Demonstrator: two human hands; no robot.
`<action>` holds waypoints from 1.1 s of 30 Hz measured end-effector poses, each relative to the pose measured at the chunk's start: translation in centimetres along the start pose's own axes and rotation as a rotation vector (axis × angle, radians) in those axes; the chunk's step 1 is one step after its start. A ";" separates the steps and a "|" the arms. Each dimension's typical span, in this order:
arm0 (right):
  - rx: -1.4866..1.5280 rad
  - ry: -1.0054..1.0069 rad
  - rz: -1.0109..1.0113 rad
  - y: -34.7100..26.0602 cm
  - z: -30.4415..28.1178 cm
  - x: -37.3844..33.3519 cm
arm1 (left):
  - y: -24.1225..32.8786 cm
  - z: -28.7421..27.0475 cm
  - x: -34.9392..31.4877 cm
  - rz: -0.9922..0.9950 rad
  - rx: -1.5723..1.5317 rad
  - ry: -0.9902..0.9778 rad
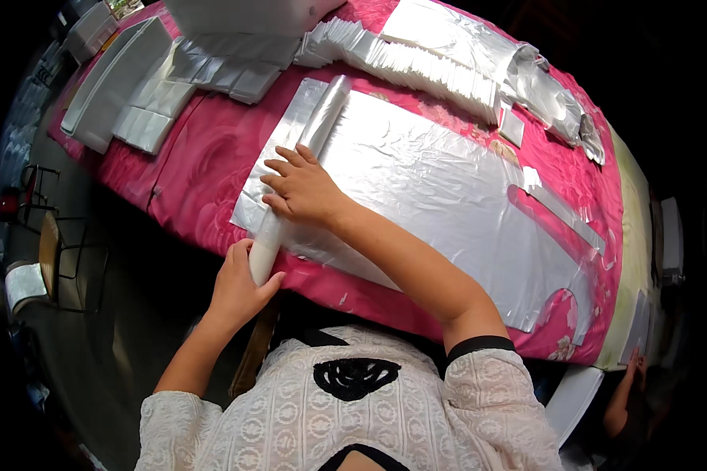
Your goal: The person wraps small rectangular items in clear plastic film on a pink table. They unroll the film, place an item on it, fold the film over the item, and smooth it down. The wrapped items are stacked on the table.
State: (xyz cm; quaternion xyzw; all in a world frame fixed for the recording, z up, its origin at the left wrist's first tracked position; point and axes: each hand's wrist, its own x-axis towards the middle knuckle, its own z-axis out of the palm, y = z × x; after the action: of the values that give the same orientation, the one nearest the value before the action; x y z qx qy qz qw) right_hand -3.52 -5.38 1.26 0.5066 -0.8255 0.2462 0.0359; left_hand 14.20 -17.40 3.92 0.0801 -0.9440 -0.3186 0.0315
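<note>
A stack of thin, silvery-white plastic bags [424, 188] with cut-out handles lies flat on the pink cloth. Across its left part rests a white tube [265, 251], with plastic film around its farther length. My left hand [239, 286] is closed around the tube's near end, thumb on its right side. Farther up, my right hand [302, 188] lies on the film-covered part, fingers stretched and spread; its palm hides some of the tube. A pale flat strip [565, 212] lies over the bags' handle end at the right.
Several folded bag packs [236, 67] and a long row of folded white plastic [401, 67] line the far side. White bins [114, 86] stand at the far left. The pink-covered table [212, 157] has its near edge before me. Another person's hand [636, 369] shows at the lower right.
</note>
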 end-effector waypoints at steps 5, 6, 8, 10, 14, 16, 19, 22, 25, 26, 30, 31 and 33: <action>0.072 0.306 0.351 -3.2 2.3 0.8 | -0.7 -0.9 0.5 -0.243 -0.212 -0.239; 0.143 0.296 0.430 -3.3 2.3 0.7 | -0.8 -0.9 0.3 -0.258 -0.377 -0.298; 0.533 0.543 0.573 -3.3 1.4 0.2 | -0.8 -0.7 -0.2 -0.285 -0.711 -0.417; 0.901 0.761 0.624 -2.5 -0.1 -0.6 | 0.2 -0.9 -0.3 -0.249 -0.980 -0.568; 1.914 0.701 0.617 -2.7 -6.2 -3.4 | 1.5 0.1 -0.2 -0.198 -1.475 -0.955; 1.812 0.731 0.656 -2.3 -7.4 -4.8 | 3.3 1.0 -0.1 -0.267 -1.520 -1.005; 1.672 0.774 0.760 -1.5 -8.3 -6.9 | 5.3 2.3 0.8 -0.209 -1.072 -0.836; 1.651 0.828 0.783 -1.3 -9.3 -8.6 | 5.7 2.6 1.2 -0.266 -1.333 -1.119; 1.665 0.851 0.795 -1.1 -9.6 -10.0 | 5.5 3.5 0.9 -0.284 -1.454 -1.282; 1.663 0.863 0.799 -1.0 -9.5 -10.3 | 5.6 3.7 1.0 -0.291 -1.459 -1.329; 1.528 0.905 0.890 -0.6 -8.7 -11.5 | 8.0 4.0 0.7 -0.371 -1.240 -1.033; 1.510 0.917 0.902 -0.7 -8.6 -11.7 | 8.0 4.1 0.9 -0.340 -1.142 -1.046; 1.478 0.936 0.925 -1.1 -8.4 -11.8 | 7.5 4.2 1.2 -0.279 -0.945 -1.063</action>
State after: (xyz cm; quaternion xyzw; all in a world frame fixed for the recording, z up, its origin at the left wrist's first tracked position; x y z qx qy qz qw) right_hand 1.51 7.65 5.40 -0.1192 -0.4833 0.8647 -0.0665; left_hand 11.60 -9.27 5.15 0.0121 -0.5742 -0.6895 -0.4413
